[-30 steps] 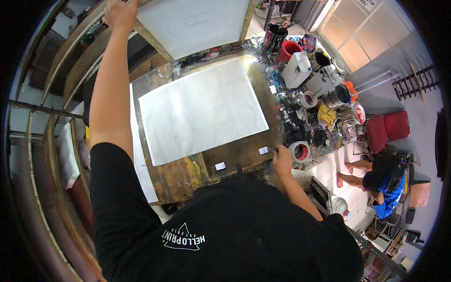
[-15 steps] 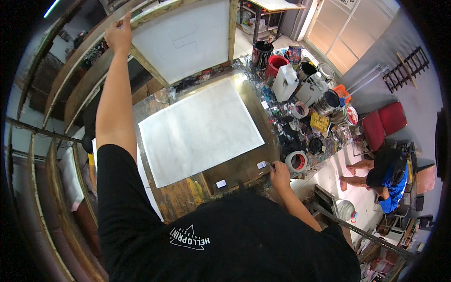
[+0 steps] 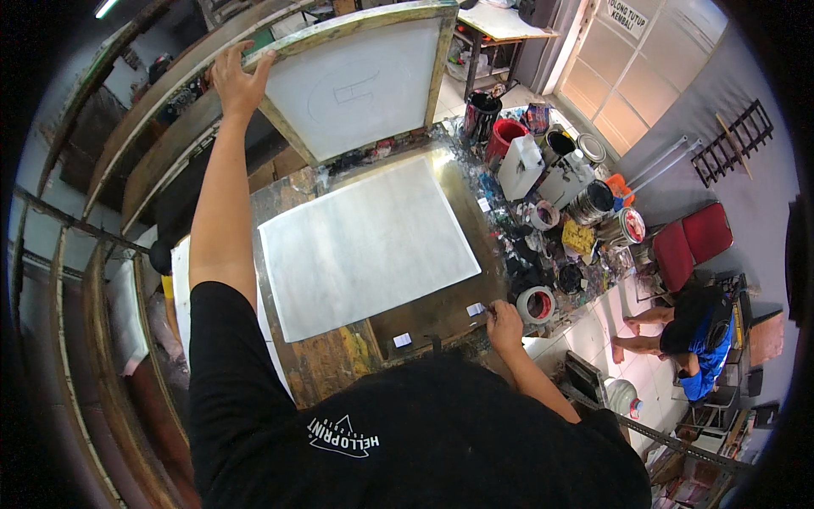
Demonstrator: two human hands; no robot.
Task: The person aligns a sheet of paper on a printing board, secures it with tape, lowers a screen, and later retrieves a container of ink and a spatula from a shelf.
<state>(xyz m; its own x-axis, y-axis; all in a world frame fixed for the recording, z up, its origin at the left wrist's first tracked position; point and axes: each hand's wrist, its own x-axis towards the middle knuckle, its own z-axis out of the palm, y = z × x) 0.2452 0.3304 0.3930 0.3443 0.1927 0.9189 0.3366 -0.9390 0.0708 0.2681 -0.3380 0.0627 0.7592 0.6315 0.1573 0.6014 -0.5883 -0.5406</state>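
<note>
My left hand (image 3: 240,83) is raised at the near left corner of a wooden-framed screen (image 3: 373,72) tilted up at the back of the table. Thumb and fingers straddle the frame's corner. Faint line marks show on its pale mesh. Below it, a large white sheet (image 3: 369,250) lies flat on a dark, shiny board (image 3: 424,318). Beside the board's near right corner, my right hand (image 3: 505,326) is closed in a pinch; whatever it holds is too small to make out. Close to its fingertips is a small white tab (image 3: 475,310); another white tab (image 3: 402,340) lies farther left.
Ink cans, a white jug (image 3: 521,168), a yellow sponge-like block (image 3: 578,238) and a tape roll (image 3: 536,304) crowd the table's right side. Curved-looking racks (image 3: 106,356) stand left. A person in blue (image 3: 708,348) sits at right, near a red chair (image 3: 705,234).
The raised screen and my left hand have shifted down and to the right in the view; the whole view has also shifted slightly. My right hand stays by the board's corner.
</note>
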